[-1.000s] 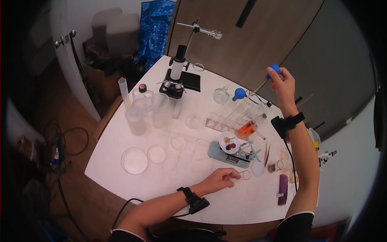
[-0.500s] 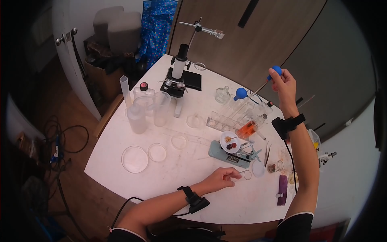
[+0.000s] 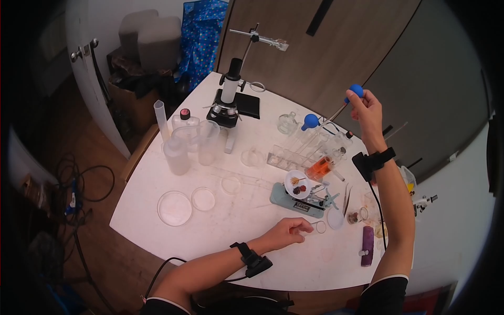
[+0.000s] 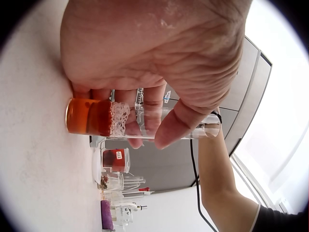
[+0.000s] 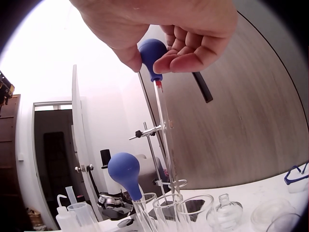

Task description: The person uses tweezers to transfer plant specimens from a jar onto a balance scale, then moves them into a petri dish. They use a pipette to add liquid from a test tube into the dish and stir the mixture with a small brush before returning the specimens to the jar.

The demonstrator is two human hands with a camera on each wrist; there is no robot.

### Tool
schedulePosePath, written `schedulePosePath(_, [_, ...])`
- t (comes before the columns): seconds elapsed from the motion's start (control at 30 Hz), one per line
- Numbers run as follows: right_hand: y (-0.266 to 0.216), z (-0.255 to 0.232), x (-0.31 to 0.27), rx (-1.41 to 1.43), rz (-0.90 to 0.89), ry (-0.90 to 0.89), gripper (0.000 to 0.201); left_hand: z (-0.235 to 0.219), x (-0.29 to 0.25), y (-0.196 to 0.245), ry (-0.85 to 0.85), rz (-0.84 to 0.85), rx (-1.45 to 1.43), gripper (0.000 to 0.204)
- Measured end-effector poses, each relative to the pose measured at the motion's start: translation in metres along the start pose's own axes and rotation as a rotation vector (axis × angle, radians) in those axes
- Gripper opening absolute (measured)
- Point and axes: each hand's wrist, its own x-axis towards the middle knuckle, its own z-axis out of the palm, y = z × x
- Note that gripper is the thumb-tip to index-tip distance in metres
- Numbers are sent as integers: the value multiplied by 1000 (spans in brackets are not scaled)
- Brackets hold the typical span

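Observation:
My left hand [image 3: 283, 233] grips an upright glass tube [image 4: 89, 117] near the table's front; the left wrist view shows orange-red liquid with bubbles above it. The tube's round mouth [image 3: 321, 227] shows beside my fingers. High at the back right, my right hand [image 3: 369, 118] pinches the blue bulb [image 5: 151, 52] of a long glass pipette [image 5: 163, 116]. That pipette slants down among the upright glassware; its tip cannot be made out. A second blue bulb [image 5: 124, 170] stands lower, on another glass stem. Near the left hand, a balance [image 3: 283, 197] carries a white dish.
A beaker of orange liquid [image 3: 319, 168] stands by a clear rack [image 3: 278, 159]. The microscope [image 3: 229, 94] and clamp stand [image 3: 248, 51] are at the back. Plastic bottles [image 3: 176, 157] and glass dishes [image 3: 175, 208] lie left; a purple roll [image 3: 367, 247] lies right.

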Motion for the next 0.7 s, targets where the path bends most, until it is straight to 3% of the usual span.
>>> schedulePosePath(0.23, [-2, -2, -4, 2, 17, -17, 36, 0, 0, 2, 10, 4, 21, 28])
schedulePosePath(0.43, [-11, -33, -16, -17, -50, 108, 43, -1, 0, 4, 16, -3, 46, 29])
schedulePosePath(0.57, [-24, -68, -53, 124, -59, 185, 43, 3, -3, 13, 38, 8, 52, 29])
schedulePosePath(0.7, [-32, -92, -121, 143, -54, 191, 29, 2, -2, 10, 43, -20, 37, 29])
